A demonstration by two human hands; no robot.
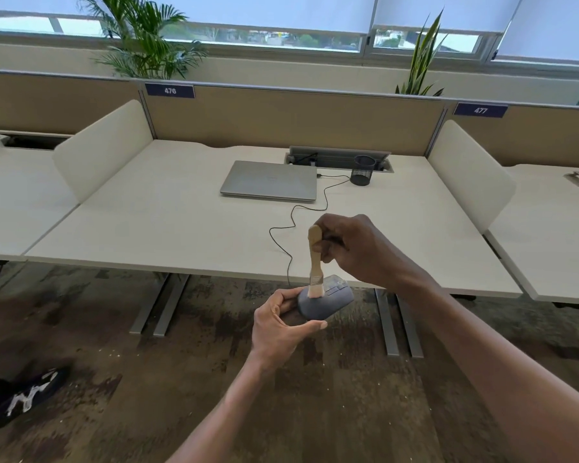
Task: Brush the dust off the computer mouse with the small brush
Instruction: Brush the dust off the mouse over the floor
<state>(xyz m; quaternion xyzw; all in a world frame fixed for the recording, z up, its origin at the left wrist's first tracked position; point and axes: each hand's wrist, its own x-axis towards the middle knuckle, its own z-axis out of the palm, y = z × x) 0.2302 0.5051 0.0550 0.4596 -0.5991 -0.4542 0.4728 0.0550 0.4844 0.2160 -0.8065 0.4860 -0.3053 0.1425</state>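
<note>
My left hand (pixel 281 325) grips a grey computer mouse (pixel 328 304) from below and the side, holding it in the air just off the desk's front edge. My right hand (pixel 355 248) holds a small wooden-handled brush (pixel 315 255) upright above it. The pale bristles (pixel 316 291) touch the mouse's top near its rear. A thin black cable (pixel 293 228) runs from the mouse up across the desk toward the laptop.
A closed silver laptop (pixel 269 180) lies on the pale desk (pixel 168 222), with a black mesh pen cup (pixel 361 171) to its right. White side dividers flank the desk. Metal desk legs (pixel 163 305) stand on brown carpet. A black shoe (pixel 24 396) is at lower left.
</note>
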